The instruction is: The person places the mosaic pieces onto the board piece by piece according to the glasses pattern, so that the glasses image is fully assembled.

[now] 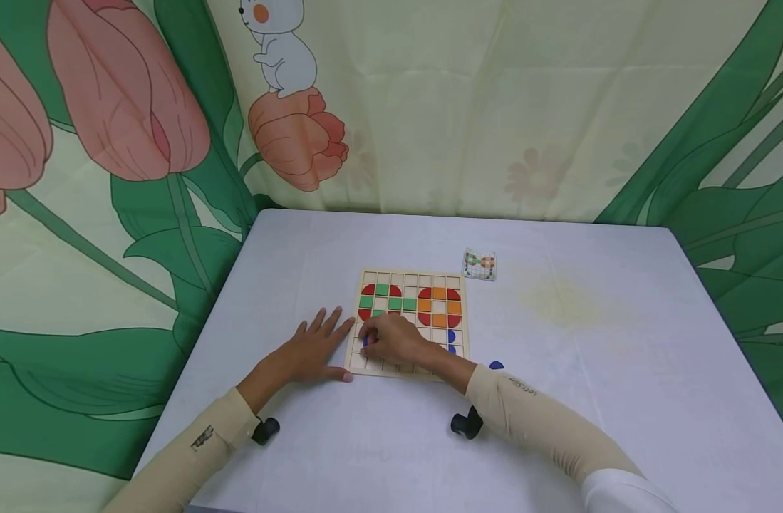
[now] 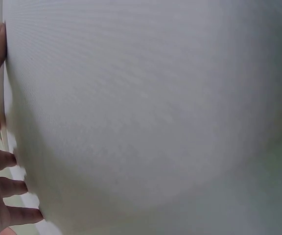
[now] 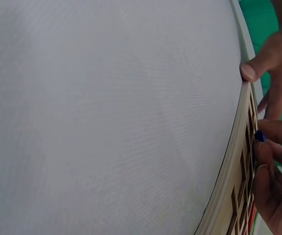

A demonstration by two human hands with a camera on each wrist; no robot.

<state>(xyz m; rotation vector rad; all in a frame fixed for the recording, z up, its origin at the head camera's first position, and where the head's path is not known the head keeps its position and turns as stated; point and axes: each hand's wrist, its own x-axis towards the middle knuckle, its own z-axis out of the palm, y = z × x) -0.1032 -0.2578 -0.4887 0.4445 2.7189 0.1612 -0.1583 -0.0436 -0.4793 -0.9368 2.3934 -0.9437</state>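
A wooden grid board (image 1: 407, 280) lies on the table, bearing red quarter-round tiles (image 1: 453, 293), green square tiles (image 1: 410, 304) and orange square tiles (image 1: 439, 293). My right hand (image 1: 397, 338) is over the board's left part and pinches a small blue tile (image 3: 260, 136) between thumb and fingertips; its exact shape is covered. Spread flat on the table at the board's left edge is my left hand (image 1: 310, 349), its thumb touching the near left corner. Blue half-round tiles (image 1: 452, 335) sit in the right columns. My right hand hides several middle cells.
A small printed pattern card (image 1: 479, 264) lies beyond the board's far right corner. One loose blue tile (image 1: 496, 365) is on the white tabletop (image 1: 590, 299), right of the board near my right forearm. Behind the table hangs a floral curtain (image 1: 429, 107).
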